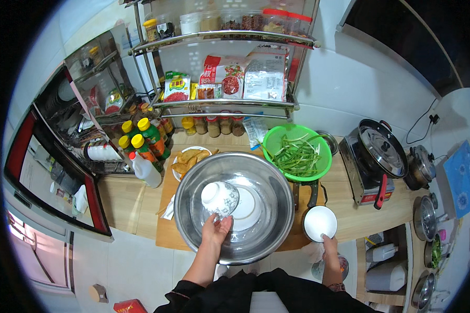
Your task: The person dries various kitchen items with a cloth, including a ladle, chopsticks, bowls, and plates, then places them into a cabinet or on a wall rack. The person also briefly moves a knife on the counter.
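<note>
A large stainless-steel basin [277, 231] sits before me at the worktop's front edge. In it, a white bowl with a grey floral pattern [221, 197] lies tipped on its side, its base towards the upper left. My left hand [216, 231] holds that bowl by its lower rim. Partly behind it, a white plate [247, 209] lies upside down on the basin's bottom. To the right of the basin, my right hand [329, 244] grips the near rim of a plain white bowl [320, 223]. Dark cookware shows around this bowl's edge.
A green plastic colander [324, 164] of green stalks stands behind the basin. Yellow-brown food [190, 158] fills a plate at the back left, near yellow-capped bottles [144, 124]. A lidded wok [382, 146] rests on a portable stove [354, 168]. A spice rack [223, 103] hangs above.
</note>
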